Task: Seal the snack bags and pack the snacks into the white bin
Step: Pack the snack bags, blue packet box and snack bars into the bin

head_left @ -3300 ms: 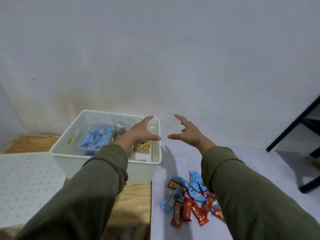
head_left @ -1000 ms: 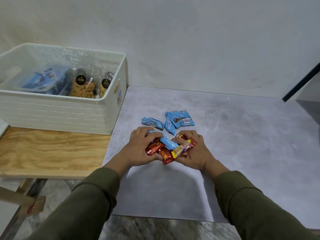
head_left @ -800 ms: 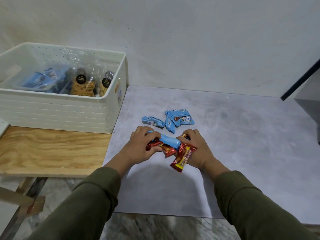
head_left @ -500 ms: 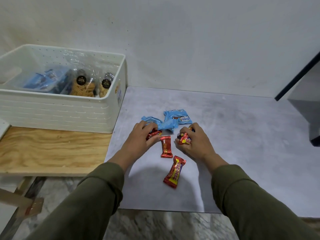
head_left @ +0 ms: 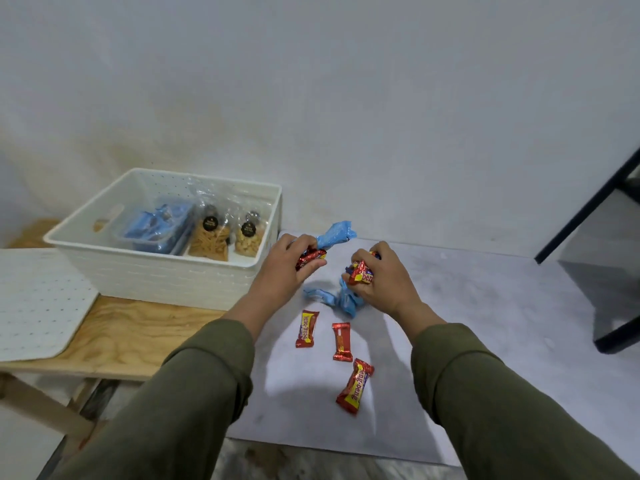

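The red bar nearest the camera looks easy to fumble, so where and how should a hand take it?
Grip the red bar across its narrow middle, thumb and finger on the long edges, coming straight down from above. It lies flat and alone on the grey mat, slightly tilted, with bare space around it; the crimped ends are flimsy.

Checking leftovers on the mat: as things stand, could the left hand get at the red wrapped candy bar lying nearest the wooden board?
Probably not yet: the left hand is full, its grip shut on candies. The red wrapped candy bar lies uncovered just below it.
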A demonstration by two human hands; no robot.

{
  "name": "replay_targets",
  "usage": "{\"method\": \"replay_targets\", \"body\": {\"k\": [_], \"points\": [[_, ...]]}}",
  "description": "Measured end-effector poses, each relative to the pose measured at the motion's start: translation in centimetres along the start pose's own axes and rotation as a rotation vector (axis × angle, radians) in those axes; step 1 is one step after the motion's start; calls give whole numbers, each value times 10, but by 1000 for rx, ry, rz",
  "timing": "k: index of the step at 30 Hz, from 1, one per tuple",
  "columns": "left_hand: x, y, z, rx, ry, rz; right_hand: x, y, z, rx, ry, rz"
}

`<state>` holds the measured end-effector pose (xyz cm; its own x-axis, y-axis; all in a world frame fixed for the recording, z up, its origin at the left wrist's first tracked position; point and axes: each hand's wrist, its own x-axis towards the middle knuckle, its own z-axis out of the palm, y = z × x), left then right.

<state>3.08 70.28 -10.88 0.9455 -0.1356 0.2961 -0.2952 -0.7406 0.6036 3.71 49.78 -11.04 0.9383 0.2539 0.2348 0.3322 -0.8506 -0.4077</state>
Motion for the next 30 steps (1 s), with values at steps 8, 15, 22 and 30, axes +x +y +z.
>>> {"method": "replay_targets", "body": {"k": [8, 15, 22, 30], "points": [[11, -34, -110, 98, 89, -88, 58, -93, -8, 57, 19, -139], [22, -138, -160, 106, -17, -196, 112, -165, 59, 71, -77, -129], [39, -217, -164, 101, -293, -239, 136, -194, 123, 58, -239, 53], [45, -232, -164, 31, -373, -206, 140, -195, 130, 107, -296, 108]]}}
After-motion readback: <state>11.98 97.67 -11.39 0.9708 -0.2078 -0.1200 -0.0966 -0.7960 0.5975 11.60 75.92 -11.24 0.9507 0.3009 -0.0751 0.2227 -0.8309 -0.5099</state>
